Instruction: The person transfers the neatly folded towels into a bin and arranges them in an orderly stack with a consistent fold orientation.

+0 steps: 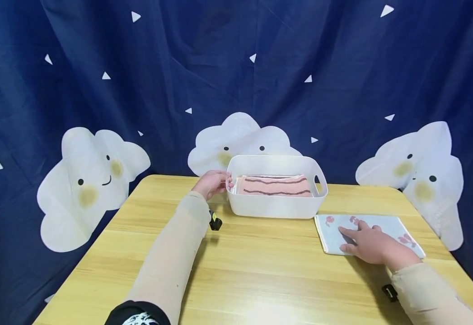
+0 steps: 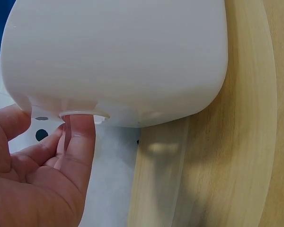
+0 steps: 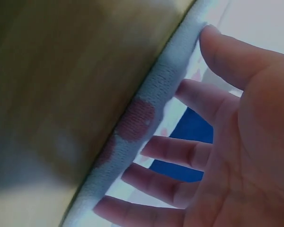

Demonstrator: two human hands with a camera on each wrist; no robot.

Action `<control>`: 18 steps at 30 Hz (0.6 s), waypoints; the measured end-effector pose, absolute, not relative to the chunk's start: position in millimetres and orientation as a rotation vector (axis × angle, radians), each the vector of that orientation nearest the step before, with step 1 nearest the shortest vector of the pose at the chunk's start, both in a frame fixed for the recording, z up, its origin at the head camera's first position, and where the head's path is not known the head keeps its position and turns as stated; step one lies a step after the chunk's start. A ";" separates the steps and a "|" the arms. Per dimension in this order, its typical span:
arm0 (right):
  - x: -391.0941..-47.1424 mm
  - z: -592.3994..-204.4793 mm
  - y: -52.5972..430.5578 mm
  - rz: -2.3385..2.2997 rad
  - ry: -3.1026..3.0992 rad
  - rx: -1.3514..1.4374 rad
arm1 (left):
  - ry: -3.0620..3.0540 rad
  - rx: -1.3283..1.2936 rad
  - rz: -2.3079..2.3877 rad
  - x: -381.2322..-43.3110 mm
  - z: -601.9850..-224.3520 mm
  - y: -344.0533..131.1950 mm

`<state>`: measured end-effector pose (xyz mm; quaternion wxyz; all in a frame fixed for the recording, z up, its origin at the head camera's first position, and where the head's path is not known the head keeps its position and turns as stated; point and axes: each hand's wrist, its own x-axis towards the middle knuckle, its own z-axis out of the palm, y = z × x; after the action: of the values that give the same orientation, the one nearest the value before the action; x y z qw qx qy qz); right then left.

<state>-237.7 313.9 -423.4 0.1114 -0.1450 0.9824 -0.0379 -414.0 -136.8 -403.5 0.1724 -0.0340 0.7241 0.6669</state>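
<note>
A white plastic bin (image 1: 277, 208) stands near the back of the table, with folded pink towels with brown wavy stripes (image 1: 277, 186) inside. My left hand (image 1: 213, 182) grips the bin at its left end; in the left wrist view, fingers pass into the handle hole and the thumb lies on the rim. To the right, a folded light-blue towel with pink motifs (image 1: 388, 229) lies flat on the table. My right hand (image 1: 368, 243) rests on it, fingers spread. In the right wrist view, the fingertips (image 3: 149, 146) touch the blue towel (image 3: 163, 82).
The wooden table (image 1: 240, 262) has rounded back corners. Behind it hangs a dark blue curtain (image 1: 220, 90) with white triangles and smiling clouds. A small black device is strapped under each wrist.
</note>
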 end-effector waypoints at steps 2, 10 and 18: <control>-231.8 -424.3 307.2 -0.114 2.885 -0.451 | 2.057 -0.096 1.888 -413.4 -403.3 -137.0; -216.9 -425.2 272.0 -0.066 2.925 -0.579 | 2.040 -0.086 1.919 -410.6 -402.0 -136.8; -218.9 -418.9 223.5 -0.041 2.871 -0.637 | 2.043 -0.107 1.915 -411.0 -402.2 -134.9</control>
<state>-218.9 223.5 -418.9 0.1003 -0.2156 0.9712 -0.0139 -411.0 -134.9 -402.2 0.1690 -0.0376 0.7186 0.6736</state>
